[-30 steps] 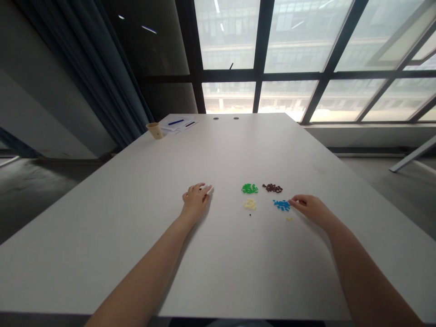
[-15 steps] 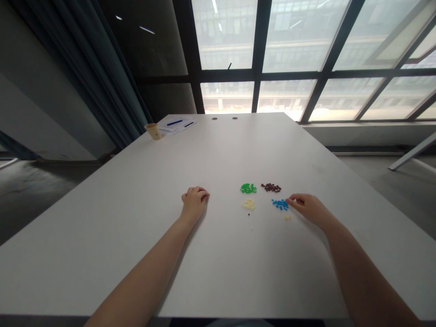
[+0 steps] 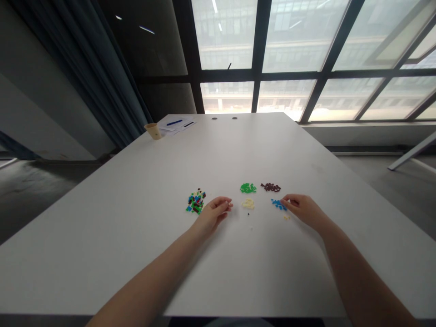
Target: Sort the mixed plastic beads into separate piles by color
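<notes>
My left hand (image 3: 214, 214) hovers between the mixed pile of small coloured pieces (image 3: 195, 202) and the pale yellow pieces (image 3: 248, 203). Its thumb and fingers are pinched together; whatever they hold is too small to make out. My right hand (image 3: 304, 210) has its fingertips closed at the right edge of the small blue pieces (image 3: 277, 205), partly covering them. Whether a piece sits in that pinch is hidden. Beyond lie heaps of green pieces (image 3: 248, 188) and dark brown pieces (image 3: 271, 187).
A few yellow-orange bits (image 3: 286, 217), one black bit (image 3: 248, 214) and one white bit (image 3: 251, 228) lie near the heaps on the white table (image 3: 218, 268). At the far left stand a paper cup (image 3: 154, 131) and papers (image 3: 170, 127) with pens on them.
My left hand has moved right and slightly nearer, uncovering the mixed pile that it hid before. My right hand has shifted slightly left, its fingertips now over the edge of the blue pieces.
</notes>
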The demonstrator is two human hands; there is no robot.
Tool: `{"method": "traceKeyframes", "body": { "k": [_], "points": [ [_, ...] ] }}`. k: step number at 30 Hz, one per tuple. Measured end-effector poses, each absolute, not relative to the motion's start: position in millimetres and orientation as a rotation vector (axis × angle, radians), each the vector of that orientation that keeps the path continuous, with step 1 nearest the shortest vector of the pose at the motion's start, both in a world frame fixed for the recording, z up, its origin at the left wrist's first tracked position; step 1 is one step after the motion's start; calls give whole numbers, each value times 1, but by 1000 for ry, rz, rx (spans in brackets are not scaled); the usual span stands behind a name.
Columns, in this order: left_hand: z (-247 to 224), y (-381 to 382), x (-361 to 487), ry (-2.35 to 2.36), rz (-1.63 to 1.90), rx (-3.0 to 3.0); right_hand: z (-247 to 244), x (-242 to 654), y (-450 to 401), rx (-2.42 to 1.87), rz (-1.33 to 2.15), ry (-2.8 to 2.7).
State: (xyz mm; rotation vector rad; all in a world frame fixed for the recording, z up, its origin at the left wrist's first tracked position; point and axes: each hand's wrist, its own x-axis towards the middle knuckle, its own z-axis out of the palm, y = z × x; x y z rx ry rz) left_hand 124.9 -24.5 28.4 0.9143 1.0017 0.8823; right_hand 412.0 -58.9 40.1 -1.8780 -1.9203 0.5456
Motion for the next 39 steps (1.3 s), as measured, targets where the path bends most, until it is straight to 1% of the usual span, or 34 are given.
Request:
{"method": "traceKeyframes", "body": {
  "k": [3, 7, 23, 39],
  "points": [
    [31, -35, 133, 862, 788, 557, 41, 409, -59, -1870, 551, -1927],
    [30, -38, 134, 795, 734, 439, 42, 407, -59, -1857, 537, -1945],
    [23, -39, 134, 716, 738, 512, 43, 403, -61, -1819, 537, -1987],
    [26, -45, 137, 685, 751, 638, 43, 399, -61, -1795, 546, -1988]
  ]
}}
